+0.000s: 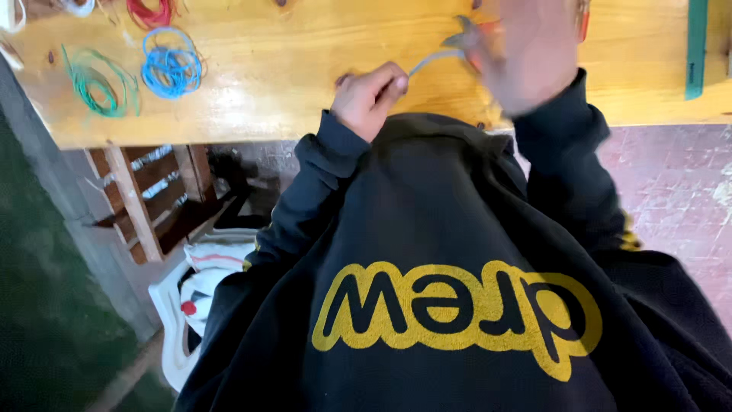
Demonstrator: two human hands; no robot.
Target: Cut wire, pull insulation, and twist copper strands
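Observation:
My left hand (370,95) rests at the near edge of a wooden table (267,91), its fingers pinched on one end of a short pale blue-grey wire (431,59). The wire runs up and right to the grey jaws of a plier-like tool (463,34) with reddish handles. My right hand (530,53) grips that tool and is blurred by motion. Both dark sleeves reach forward from my dark sweatshirt (457,252) with yellow lettering, which fills the lower part of the view.
On the table's left lie coils of wire: blue (171,67), green (97,82) and red (149,11). A green strip (695,46) lies at the right end. Below the table stand a wooden crate (149,191) and a white plastic chair (179,313), on pinkish tiles (671,183).

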